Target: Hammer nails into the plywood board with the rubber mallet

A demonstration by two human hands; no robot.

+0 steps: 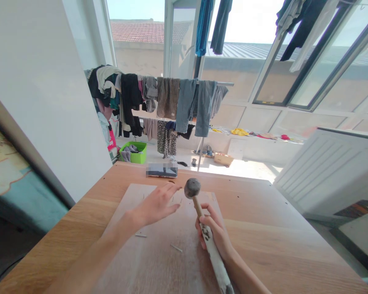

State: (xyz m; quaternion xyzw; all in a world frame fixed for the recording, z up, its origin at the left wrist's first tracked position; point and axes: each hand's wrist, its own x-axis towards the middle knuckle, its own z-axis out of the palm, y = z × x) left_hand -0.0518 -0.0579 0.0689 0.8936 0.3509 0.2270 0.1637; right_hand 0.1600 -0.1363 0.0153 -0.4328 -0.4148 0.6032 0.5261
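A hammer with a rounded dark grey head and a long, worn white handle is in my right hand. Its fingers wrap the handle below the head, which points up and away. My left hand reaches over a pale board, thumb and fingers apart, nothing visible between them. Thin nails stand upright by it, one nail close to the fingertips and another nail behind the hand. Nearer me, a loose nail and a second loose nail lie flat on the board.
The board lies on a wooden table. At the table's far edge sits a dark, flat-looking case. Beyond are a laundry rack hung with clothes, a green basket and windows. A white panel rises at left.
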